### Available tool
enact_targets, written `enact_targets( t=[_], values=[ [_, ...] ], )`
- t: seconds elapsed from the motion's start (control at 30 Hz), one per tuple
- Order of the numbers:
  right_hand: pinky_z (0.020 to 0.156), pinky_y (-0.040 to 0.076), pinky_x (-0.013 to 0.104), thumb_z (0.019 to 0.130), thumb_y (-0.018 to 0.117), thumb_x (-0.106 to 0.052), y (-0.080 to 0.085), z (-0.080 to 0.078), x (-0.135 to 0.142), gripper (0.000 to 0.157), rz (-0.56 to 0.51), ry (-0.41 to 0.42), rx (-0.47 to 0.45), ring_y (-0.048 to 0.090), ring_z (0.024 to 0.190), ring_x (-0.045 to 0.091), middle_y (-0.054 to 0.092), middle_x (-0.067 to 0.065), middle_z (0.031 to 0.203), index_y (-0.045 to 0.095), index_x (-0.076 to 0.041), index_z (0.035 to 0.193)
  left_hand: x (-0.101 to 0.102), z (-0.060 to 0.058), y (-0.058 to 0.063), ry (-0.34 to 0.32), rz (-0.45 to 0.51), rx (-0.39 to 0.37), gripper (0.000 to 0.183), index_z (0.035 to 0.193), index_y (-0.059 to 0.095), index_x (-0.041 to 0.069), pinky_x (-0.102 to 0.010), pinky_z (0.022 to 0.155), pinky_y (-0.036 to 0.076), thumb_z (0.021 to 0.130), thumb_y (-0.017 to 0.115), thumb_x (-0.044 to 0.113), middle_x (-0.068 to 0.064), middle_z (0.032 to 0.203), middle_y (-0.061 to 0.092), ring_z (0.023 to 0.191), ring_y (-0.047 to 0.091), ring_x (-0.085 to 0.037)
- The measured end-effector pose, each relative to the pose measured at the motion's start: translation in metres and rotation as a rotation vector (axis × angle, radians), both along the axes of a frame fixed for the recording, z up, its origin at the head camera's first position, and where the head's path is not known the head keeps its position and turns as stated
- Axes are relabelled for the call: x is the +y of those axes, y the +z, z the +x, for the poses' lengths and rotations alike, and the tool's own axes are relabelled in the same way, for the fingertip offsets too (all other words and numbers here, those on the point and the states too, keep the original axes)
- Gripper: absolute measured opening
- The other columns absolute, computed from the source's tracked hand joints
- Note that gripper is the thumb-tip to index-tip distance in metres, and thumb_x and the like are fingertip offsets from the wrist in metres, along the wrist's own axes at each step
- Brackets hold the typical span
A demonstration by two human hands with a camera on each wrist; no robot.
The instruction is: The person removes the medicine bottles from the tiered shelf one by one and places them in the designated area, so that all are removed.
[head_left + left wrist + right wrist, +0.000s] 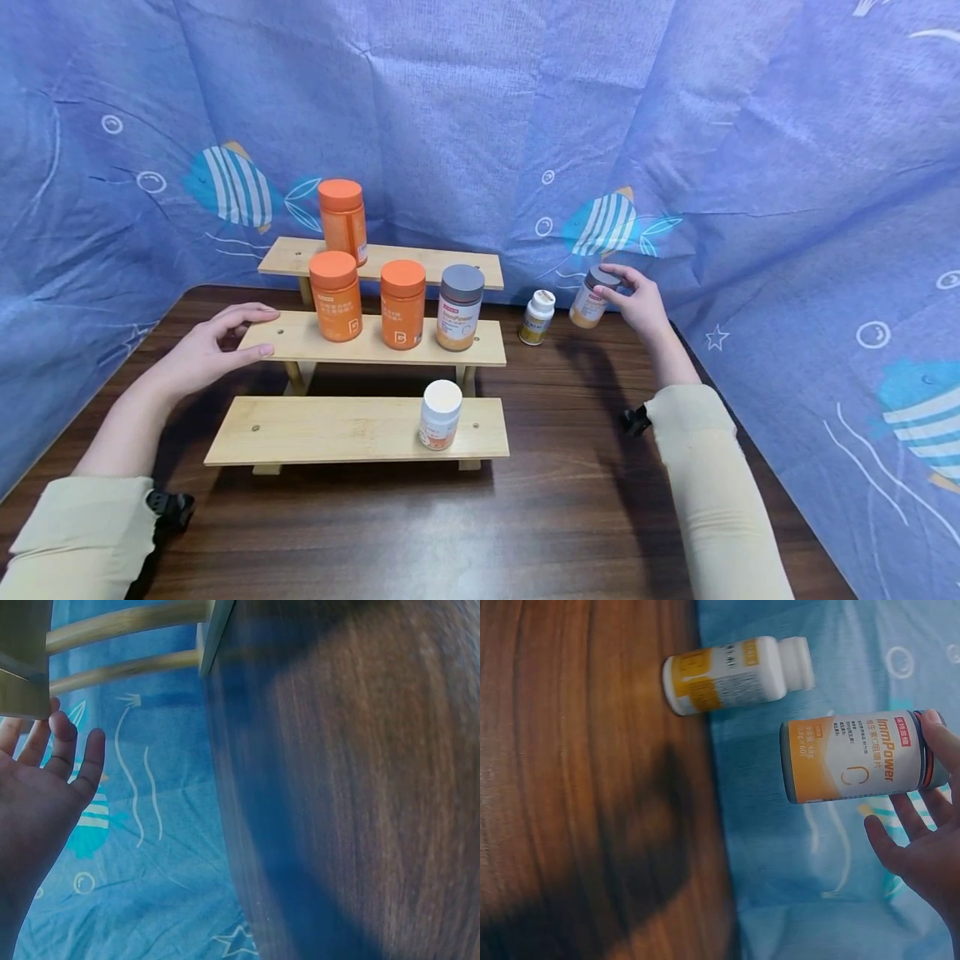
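My right hand (637,304) grips a grey-lidded ImmPower supplement bottle (855,759) by its lid. The bottle tilts slightly above the table, at the back right. Beside it stands a small white-capped bottle (536,318) with a yellow label, also seen in the right wrist view. At the left end of the middle tier, my left hand (217,350) holds the edge of the wooden shelf (367,356), thumb toward the front and fingers toward the back. Seen from the left wrist, its fingertips (64,724) meet the board's end and the little finger stands free.
Two orange jars (335,300) and another grey-lidded bottle (459,308) stand on the middle tier. One orange jar (342,221) is on the top tier, a white bottle (440,415) on the bottom one. A blue fish-print cloth (465,125) hangs behind the brown table (570,500).
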State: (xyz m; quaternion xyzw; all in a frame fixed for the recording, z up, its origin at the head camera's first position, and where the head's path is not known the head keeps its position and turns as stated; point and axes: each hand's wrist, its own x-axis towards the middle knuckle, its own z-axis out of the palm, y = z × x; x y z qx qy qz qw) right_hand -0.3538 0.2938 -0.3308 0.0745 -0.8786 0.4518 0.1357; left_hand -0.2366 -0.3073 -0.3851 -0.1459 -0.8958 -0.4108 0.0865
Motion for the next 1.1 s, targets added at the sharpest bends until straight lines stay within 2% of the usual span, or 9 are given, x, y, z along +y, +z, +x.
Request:
enact_targets(
  t=[0.13,0.3,0.57,0.67,0.93,1.1],
  values=[
    [0.088,0.040,0.034,0.086,0.069,-0.033,-0.013,-0.004,0.002,0.052,0.021,-0.018,0.003,0.048,0.119,0.027,0.050,0.012,0.136,0.056,-0.011,0.131,0.000,0.000,0.000,0.003,-0.004,0.002,0.048,0.131,0.054,0.013,-0.017,0.076,0.033,0.086,0.070,0.017,-0.004,0.135,0.042,0.095,0.041,-0.002],
    [0.087,0.040,0.029,0.086,0.071,-0.028,-0.028,-0.009,0.002,0.051,-0.015,-0.028,-0.013,0.049,0.120,0.030,0.052,0.015,0.133,0.056,-0.009,0.130,0.001,0.001,0.000,0.007,-0.005,0.005,0.048,0.131,0.054,0.013,-0.018,0.075,0.034,0.086,0.070,0.017,-0.003,0.135,0.042,0.093,0.042,-0.004],
    [0.098,0.038,0.043,0.086,0.071,-0.022,-0.046,-0.011,-0.003,0.047,-0.020,-0.040,-0.017,0.048,0.122,0.033,0.052,0.015,0.134,0.057,-0.007,0.128,0.001,0.000,-0.001,0.006,0.000,0.010,0.048,0.131,0.054,0.012,-0.021,0.075,0.034,0.086,0.070,0.017,-0.003,0.133,0.043,0.093,0.041,-0.003],
    [0.099,0.037,0.045,0.086,0.071,-0.020,-0.050,-0.014,-0.006,0.046,-0.009,-0.045,-0.013,0.048,0.120,0.034,0.052,0.016,0.134,0.057,-0.006,0.127,0.000,0.000,-0.002,0.008,0.001,0.017,0.048,0.130,0.054,0.012,-0.019,0.073,0.034,0.085,0.070,0.016,-0.002,0.132,0.043,0.091,0.042,-0.004],
    [0.088,0.041,0.033,0.086,0.070,-0.021,-0.060,-0.017,-0.011,0.048,-0.023,-0.065,-0.075,0.052,0.109,0.026,0.054,0.015,0.132,0.055,-0.008,0.130,-0.001,-0.002,-0.004,0.015,-0.001,0.020,0.048,0.130,0.055,0.013,-0.018,0.072,0.034,0.085,0.071,0.016,0.001,0.132,0.044,0.088,0.044,-0.006],
    [0.084,0.041,0.028,0.084,0.072,-0.023,-0.063,-0.014,-0.011,0.047,-0.096,-0.074,-0.080,0.051,0.105,0.018,0.054,0.013,0.132,0.058,-0.011,0.128,0.000,-0.002,-0.003,0.016,-0.001,0.021,0.048,0.130,0.055,0.014,-0.018,0.073,0.034,0.085,0.071,0.017,0.000,0.132,0.044,0.089,0.043,-0.006]
  ],
)
